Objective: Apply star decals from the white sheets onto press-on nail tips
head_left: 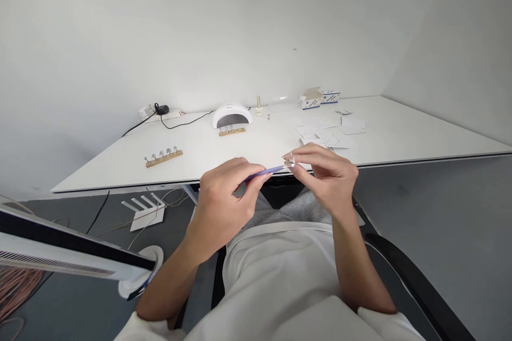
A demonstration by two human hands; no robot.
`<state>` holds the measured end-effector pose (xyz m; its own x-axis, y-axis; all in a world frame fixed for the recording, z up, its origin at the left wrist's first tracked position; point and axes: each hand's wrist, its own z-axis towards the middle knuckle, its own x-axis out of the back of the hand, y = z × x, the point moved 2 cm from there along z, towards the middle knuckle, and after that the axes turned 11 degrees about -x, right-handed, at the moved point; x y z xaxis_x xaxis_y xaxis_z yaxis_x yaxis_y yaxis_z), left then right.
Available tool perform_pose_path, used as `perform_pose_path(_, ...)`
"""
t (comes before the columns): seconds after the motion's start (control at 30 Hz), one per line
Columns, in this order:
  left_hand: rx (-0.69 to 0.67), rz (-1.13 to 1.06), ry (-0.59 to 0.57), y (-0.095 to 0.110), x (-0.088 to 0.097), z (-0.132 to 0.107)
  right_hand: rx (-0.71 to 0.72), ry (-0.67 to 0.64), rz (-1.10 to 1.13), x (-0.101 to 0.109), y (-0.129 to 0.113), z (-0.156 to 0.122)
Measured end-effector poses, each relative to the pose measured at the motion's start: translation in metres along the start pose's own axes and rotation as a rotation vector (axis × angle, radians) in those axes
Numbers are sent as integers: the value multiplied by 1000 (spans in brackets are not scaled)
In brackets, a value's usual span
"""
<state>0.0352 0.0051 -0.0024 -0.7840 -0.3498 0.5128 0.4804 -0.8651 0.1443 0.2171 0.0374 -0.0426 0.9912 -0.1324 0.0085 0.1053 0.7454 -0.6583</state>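
Note:
My left hand (228,200) pinches a thin brush (267,171) by its purple handle, thumb and forefinger closed round it. Its pale metal end points right and meets a small, shiny clear nail tip (289,160). Thumb and fingers of my right hand (326,176) hold that nail tip; its underside is partly hidden by the fingers. Both hands are raised over my lap at the table's front edge. Whether the bristles touch the nail tip I cannot tell.
On the white table (264,144) are wooden bars with small metal stands (164,157), a white nail lamp (232,115), a nail polish bottle (259,107), scattered paper sheets (322,133) and small boxes (311,99). A white router (147,217) and a tower fan (72,250) stand at left.

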Motion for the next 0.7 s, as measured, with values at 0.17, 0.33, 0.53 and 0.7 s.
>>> perform_pose_path(0.17, 7, -15, -5, -2, -1, 0, 4, -17, 24, 0, -1, 0)
perform_pose_path(0.33, 13, -19, -6, -2, -1, -1, 10, -20, 26, 0, -1, 1)
perform_pose_path(0.53, 44, -34, -29, -3, -1, -2, 43, -18, -12, 1, -1, 0)
perform_pose_path(0.7, 56, -44, -38, -3, -1, -2, 88, -8, -48, 2, -1, 1)
